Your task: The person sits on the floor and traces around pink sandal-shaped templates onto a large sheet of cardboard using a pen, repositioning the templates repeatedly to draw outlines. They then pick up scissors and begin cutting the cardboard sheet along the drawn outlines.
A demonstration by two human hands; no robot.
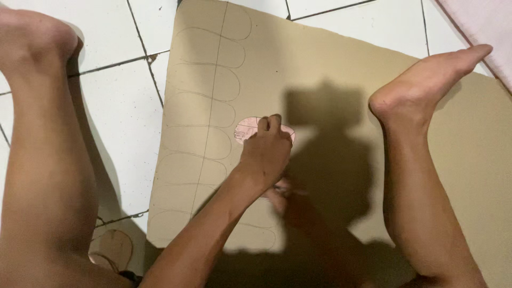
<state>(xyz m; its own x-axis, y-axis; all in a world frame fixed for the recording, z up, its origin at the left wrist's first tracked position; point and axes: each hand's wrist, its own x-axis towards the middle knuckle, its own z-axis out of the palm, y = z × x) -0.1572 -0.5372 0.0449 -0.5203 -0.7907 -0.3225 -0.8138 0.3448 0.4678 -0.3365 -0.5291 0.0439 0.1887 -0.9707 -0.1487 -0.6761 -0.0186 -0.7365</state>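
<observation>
Head view, only one I've got. Large tan cardboard sheet (341, 69) flat on white tiled floor (117, 106), person's bare legs on either side of it. Left hand (265, 154) is pressed down on a pink oval template (246, 128), fingers curled over its far edge, pinning it to the sheet rather than pinching it. Template sits directly under and just beyond that hand, its long axis running left-right across the frame, same way as the pencilled oval outlines (205, 112) stacked in a column to its left along a ruled line.

Right hand (280, 194) is just behind the left wrist, in shadow and blurred. I can't tell if its fingers are closed on anything; no tool is clear to me. It is at the near edge of the template, so both hands are about equally close, left on top, right at the near rim.

Small tan cut-out shape (112, 248) lies on the tiles by the near left corner of the sheet.
</observation>
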